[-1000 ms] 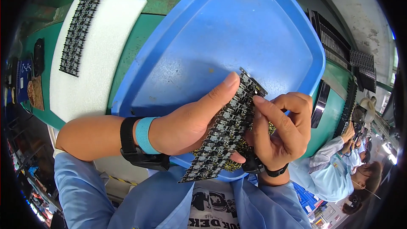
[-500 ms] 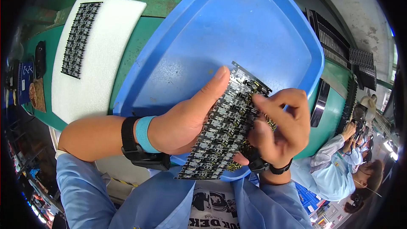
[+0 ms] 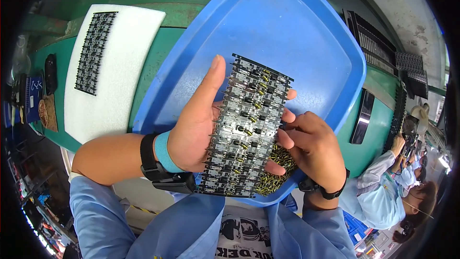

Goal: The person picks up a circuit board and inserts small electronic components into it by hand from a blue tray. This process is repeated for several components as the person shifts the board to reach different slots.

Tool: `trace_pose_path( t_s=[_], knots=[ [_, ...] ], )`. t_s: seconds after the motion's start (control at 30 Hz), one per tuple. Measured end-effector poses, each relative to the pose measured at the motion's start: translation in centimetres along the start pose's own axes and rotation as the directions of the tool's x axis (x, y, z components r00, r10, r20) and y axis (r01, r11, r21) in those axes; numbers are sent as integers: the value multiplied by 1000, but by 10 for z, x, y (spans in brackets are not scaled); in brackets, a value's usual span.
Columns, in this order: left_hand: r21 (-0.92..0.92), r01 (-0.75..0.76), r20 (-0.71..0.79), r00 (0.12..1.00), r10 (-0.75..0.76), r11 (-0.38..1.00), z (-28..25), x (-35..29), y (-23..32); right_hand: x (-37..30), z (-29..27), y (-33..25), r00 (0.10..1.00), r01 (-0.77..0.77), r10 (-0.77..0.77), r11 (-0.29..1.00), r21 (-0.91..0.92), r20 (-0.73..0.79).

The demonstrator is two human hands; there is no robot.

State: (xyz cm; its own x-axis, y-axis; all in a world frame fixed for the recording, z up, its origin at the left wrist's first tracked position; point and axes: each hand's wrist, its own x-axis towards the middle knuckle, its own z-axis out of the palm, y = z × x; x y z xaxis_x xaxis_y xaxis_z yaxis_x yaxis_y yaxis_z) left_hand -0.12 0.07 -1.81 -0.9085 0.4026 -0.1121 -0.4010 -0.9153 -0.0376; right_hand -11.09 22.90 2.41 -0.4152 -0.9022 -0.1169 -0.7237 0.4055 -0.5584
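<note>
My left hand (image 3: 189,129) holds a dark circuit board panel (image 3: 242,132) from beneath, thumb pointing up along its left side and fingertips showing past the right edge. Small yellow-and-black parts (image 3: 248,132) run in an uneven line down the panel's middle. My right hand (image 3: 316,146) is closed in a pinch at the panel's right edge; anything between its fingertips is too small or hidden to name. Below it, a heap of similar loose parts (image 3: 278,172) lies in the near end of a blue tub (image 3: 287,29), partly covered by the panel.
To the left, another circuit board panel (image 3: 96,52) rests on a white foam sheet (image 3: 127,62). A dark flat phone-like object (image 3: 362,116) lies right of the tub on the green table (image 3: 378,108). Black racks (image 3: 371,43) stand farther right. A co-worker (image 3: 383,196) sits at the right.
The panel now faces up more squarely, its yellow-and-black parts plainly visible. My right hand has dropped from the panel's upper right toward the loose parts, fingers drawn together.
</note>
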Motion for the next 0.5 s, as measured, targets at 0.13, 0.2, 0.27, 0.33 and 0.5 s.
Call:
trace_pose_path(
  t_s=[0.13, 0.2, 0.27, 0.33, 0.5],
  knots=[
    [13, -7, -11, 1000, 8, 1000, -1, 0, 0, 2, -10, -2, 990, -51, 73, 982, 180, -118],
    [2, -28, -7, 1000, 28, 1000, -2, 0, -1, 4, -17, -3, 977, -103, 158, 938, 330, -142],
    [3, -24, -4, 1000, 24, 1000, -3, 0, -1, 9, -16, 1, 970, -92, 170, 919, 383, -173],
    [15, -38, -8, 999, 39, 999, -2, -1, 0, 13, -14, 2, 957, -40, 175, 870, 492, -232],
    [57, -37, -41, 998, 40, 998, 0, 1, 0, 16, -5, -8, 909, -28, 290, 760, 650, -300]
  ],
)
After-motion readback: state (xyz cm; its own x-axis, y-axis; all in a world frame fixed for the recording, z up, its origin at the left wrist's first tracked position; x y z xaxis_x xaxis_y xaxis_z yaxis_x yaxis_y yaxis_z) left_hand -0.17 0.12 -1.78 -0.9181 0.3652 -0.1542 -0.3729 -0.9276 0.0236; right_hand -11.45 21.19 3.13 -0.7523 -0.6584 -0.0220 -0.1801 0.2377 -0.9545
